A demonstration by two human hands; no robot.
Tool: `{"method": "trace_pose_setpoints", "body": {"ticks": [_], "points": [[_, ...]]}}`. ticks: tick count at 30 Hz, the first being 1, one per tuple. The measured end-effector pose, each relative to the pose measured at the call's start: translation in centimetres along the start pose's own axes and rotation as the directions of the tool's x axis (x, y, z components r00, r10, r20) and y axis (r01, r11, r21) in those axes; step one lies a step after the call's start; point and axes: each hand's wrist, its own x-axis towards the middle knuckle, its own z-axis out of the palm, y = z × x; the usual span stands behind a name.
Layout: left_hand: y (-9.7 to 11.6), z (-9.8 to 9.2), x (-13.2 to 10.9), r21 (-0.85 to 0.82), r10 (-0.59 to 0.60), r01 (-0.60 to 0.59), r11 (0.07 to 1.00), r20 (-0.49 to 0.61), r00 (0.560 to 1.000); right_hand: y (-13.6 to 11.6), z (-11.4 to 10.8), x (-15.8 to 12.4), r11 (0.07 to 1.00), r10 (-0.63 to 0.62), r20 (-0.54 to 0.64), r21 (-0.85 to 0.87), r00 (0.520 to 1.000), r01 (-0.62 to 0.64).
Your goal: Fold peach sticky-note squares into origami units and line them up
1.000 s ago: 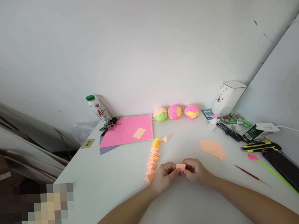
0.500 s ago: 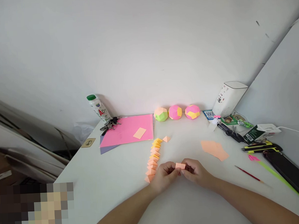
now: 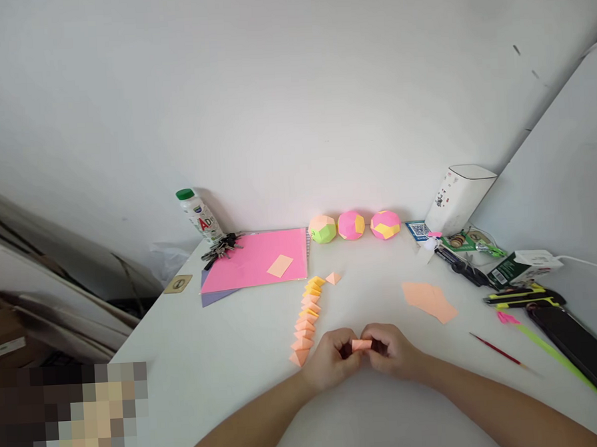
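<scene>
Both Hands Pinching One Small Peach Paper, End to End

A person's left hand (image 3: 334, 359) and right hand (image 3: 392, 352) are gripping a small peach paper (image 3: 361, 344) above or on the near part of a white table (image 3: 225, 361), well in from the far edge. Which of the two, the view is not settling. The paper's visible face is running left to right, its long axis roughly parallel to the table's far edge. Any fold would seem to hinge on that line: the paper is lying directly between the fingertips, neither hand being nearer. The left thumb and fingers are closing on its left end, the right on its right end; the fingers behind are hiding from sight. A row of folded paper pieces (image 3: 304, 326) is stretching from just beside the left hand toward the far edge. Loose peach sheets (image 3: 427, 301) are lying beyond the right hand, toward the table's right side.
</scene>
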Motion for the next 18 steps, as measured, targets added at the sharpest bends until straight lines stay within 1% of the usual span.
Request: {"method": "trace_pose_setpoints", "body": {"ticks": [6,10,15,18], "points": [[-0.09,-0.12,0.18,-0.125,-0.010,0.008,0.992,-0.022,1.000,-0.37,-0.32,0.04,0.994,0.059,0.010,0.089,0.998,-0.060],[-0.10,-0.27,0.21,-0.164,-0.016,0.013,0.986,-0.015,1.000,-0.38,-0.36,0.00,0.988,0.088,0.000,0.129,0.996,-0.087],[0.24,-0.53,0.13,-0.213,-0.029,0.026,0.977,-0.008,1.000,-0.26,-0.37,-0.03,0.968,0.126,0.009,0.220,0.992,-0.125],[0.37,-0.63,0.07,-0.232,-0.032,0.029,0.972,-0.006,0.999,-0.12,-0.42,-0.04,0.968,0.133,0.017,0.215,0.991,-0.133]]}}
